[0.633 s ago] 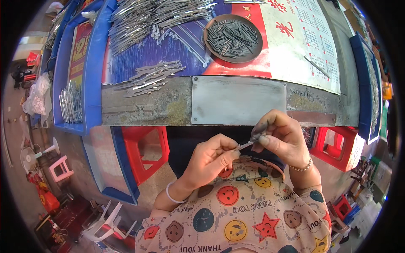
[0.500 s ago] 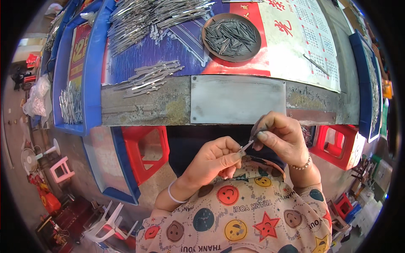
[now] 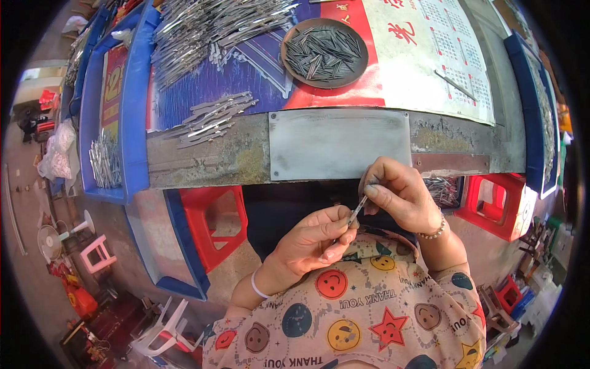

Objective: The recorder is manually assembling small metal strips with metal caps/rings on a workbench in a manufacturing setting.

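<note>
Between my two hands, in front of the table's near edge, is a slim silvery metal piece (image 3: 357, 211). My left hand (image 3: 307, 241) pinches its lower end between thumb and fingers. At the upper end, the thumb and fingertips of my right hand (image 3: 398, 195) close on it. The piece slants up to the right; the fingers cover both ends, so its full shape cannot be made out. Just beyond the hands, a smooth grey metal plate (image 3: 338, 147) is fixed to the table edge. Behind that plate a brown round bowl (image 3: 365, 56) holds many thin dark metal strips (image 3: 322, 54).
A large heap of silvery metal pieces (image 3: 196, 37) covers the table's back left, with a smaller group (image 3: 212, 117) nearer. One dark strip (image 3: 455, 85) lies on the calendar sheet (image 3: 424, 55). Blue trays (image 3: 136, 104) flank the table. Red stools (image 3: 209, 224) stand below.
The metal piece has turned steeper between my hands, and my right hand has shifted slightly left. The table scene has moved a little left in the view.
</note>
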